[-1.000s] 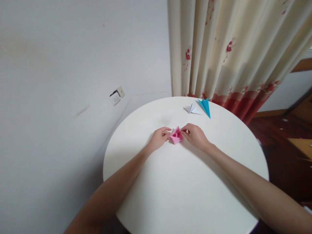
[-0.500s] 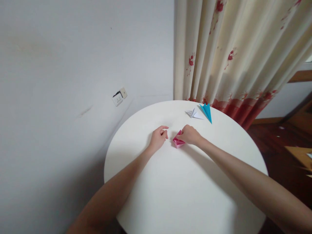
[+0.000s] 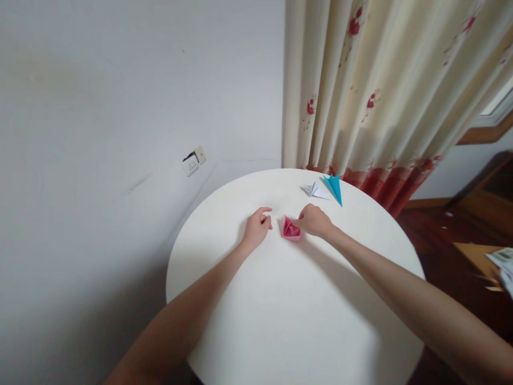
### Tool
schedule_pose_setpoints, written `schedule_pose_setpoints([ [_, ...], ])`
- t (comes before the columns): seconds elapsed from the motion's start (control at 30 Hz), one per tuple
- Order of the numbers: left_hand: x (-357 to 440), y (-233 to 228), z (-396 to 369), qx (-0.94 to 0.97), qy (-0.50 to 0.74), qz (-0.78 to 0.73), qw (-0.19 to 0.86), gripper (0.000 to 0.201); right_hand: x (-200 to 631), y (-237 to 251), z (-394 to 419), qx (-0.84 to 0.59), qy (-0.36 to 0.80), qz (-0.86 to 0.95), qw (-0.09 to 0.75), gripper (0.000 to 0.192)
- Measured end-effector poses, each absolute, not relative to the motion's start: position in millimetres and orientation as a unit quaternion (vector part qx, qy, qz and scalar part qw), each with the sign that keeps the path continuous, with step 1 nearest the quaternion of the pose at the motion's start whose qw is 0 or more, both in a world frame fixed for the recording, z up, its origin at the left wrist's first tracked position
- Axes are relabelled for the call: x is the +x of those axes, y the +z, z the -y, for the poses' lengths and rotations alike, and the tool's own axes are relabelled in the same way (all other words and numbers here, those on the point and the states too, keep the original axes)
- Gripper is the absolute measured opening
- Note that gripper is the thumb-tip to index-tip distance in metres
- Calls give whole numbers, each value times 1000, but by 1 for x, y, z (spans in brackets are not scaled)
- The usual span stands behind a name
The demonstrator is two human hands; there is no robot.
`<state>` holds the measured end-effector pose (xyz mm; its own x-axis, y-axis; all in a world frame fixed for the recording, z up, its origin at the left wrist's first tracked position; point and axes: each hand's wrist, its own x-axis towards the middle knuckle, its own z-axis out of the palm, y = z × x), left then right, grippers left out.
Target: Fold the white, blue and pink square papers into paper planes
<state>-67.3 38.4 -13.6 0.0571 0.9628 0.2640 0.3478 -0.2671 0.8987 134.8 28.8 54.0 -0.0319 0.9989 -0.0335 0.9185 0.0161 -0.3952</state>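
A small pink folded-paper piece [image 3: 291, 230], hollow in the middle with raised pointed sides, sits on the white round table [image 3: 296, 299]. My right hand [image 3: 315, 220] pinches its right edge between thumb and bent fingers. To the left of the pink paper, my left hand [image 3: 257, 227] rests at the table with loosely curled fingers. A gap shows between its thumb and index finger, and it holds nothing. Beyond my right hand lie a white folded-paper crane [image 3: 315, 190] and a blue paper plane [image 3: 334, 189].
A white wall [image 3: 100, 133] with a power socket [image 3: 191, 165] runs along the left. Cream curtains [image 3: 352, 80] with red flowers hang behind the table. On the right, papers [image 3: 503, 262] lie on a wooden surface above the dark floor.
The pink paper has turned in my right hand, so its hollow shows more openly. My left hand keeps its pose. The whole view has shifted slightly.
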Motion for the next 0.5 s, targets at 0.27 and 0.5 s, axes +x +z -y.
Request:
schedule_pose_setpoints([
  [0.27,-69,-11,-39,639,469,-518,321,36,116,52,-28,-681,162,706,102,17],
  [0.5,-68,-9,-40,644,460,-524,314,36,195,69,-54,-672,158,704,168,9],
])
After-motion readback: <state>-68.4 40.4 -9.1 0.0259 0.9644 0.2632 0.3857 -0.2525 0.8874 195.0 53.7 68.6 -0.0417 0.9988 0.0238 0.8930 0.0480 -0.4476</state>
